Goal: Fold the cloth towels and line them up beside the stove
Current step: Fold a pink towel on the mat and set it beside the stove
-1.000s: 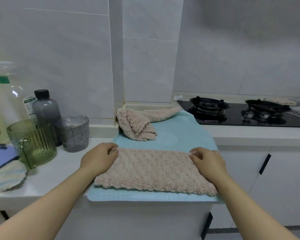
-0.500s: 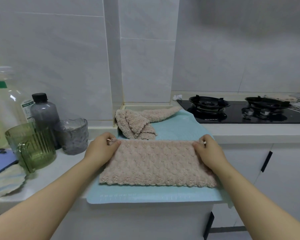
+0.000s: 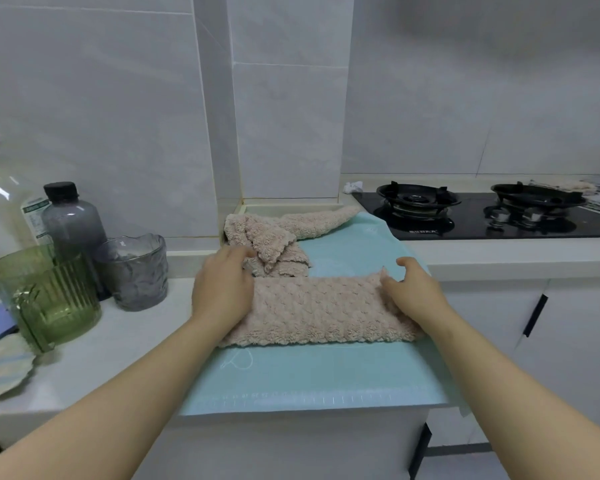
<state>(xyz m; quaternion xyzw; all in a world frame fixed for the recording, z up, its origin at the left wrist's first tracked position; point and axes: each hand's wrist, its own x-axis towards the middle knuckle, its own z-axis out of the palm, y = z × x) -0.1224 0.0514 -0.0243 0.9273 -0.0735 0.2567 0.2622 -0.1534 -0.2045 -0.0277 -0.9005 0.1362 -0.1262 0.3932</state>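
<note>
A beige fluffy towel (image 3: 319,310), folded into a long strip, lies across a teal mat (image 3: 309,375) on the counter. My left hand (image 3: 222,289) covers and holds its left end, knuckles close to a second, crumpled beige towel (image 3: 274,233) at the mat's back. My right hand (image 3: 413,292) grips the strip's right end, thumb raised, fingers curled on the fabric. The black gas stove (image 3: 482,216) sits to the right, just beyond the mat's far right corner.
Left of the mat stand a green ribbed glass (image 3: 45,296), a grey glass cup (image 3: 132,271), a dark bottle (image 3: 70,220) and a large clear bottle (image 3: 0,202). A light cloth (image 3: 0,372) lies at the left edge. White cabinet doors (image 3: 568,341) are below the stove.
Both hands have moved the folded towel away from the front edge toward the crumpled towel. The strip now looks narrower, and the camera view has shifted.
</note>
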